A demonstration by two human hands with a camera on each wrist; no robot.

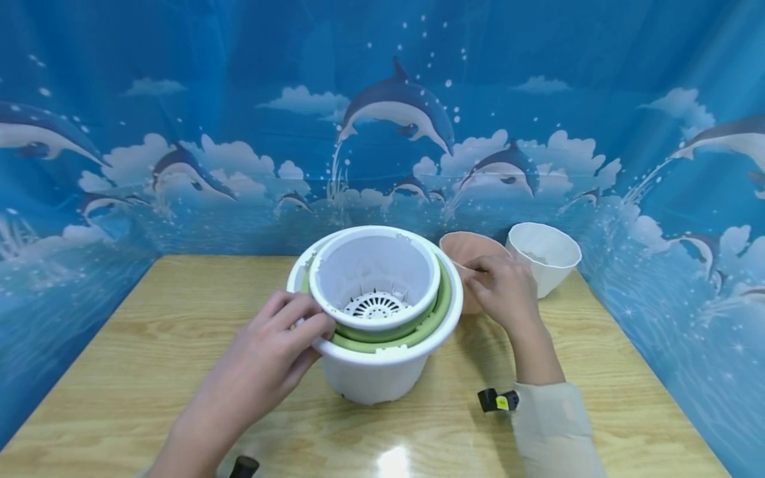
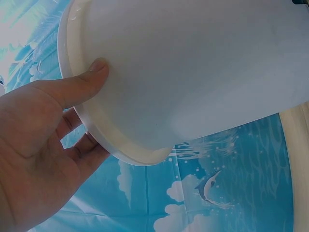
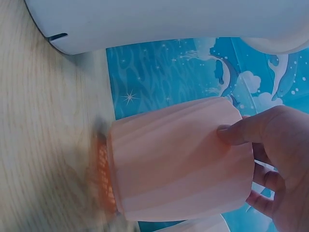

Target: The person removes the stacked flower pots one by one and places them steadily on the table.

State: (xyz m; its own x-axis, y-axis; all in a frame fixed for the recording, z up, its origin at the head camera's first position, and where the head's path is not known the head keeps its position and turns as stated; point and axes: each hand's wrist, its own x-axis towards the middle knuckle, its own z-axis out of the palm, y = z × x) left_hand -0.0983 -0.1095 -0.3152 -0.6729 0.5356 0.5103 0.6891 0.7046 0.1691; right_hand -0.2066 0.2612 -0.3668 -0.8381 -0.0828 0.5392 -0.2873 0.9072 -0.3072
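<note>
Okay, so from where I'm standing, both hands are busy. The left hand (image 1: 277, 342) is curled over the rim of the big white pot (image 1: 373, 382), thumb underneath against the outer wall and fingers on top. The right hand (image 1: 508, 289) pinches the lip of the pink pot (image 1: 469, 245), thumb pressed on its outside, fingers over the edge.

The big pot sits between the hands with green rims (image 1: 442, 309) and a slotted white inner pot (image 1: 376, 262) nested inside it. The pink one is right under the right hand, just beside the big pot, and a smaller white pot (image 1: 550, 275) is just past that hand on its outer side. Can't tell if the pink pot's foot is touching the surface (image 1: 209, 292); there's a blurry orange bit (image 3: 104, 179) down there.

My two cents: keep the left grip steady so the nest doesn't tip, hold the pink lip lightly since the wall looks thin, and mind the neighbouring pot with those knuckles.
</note>
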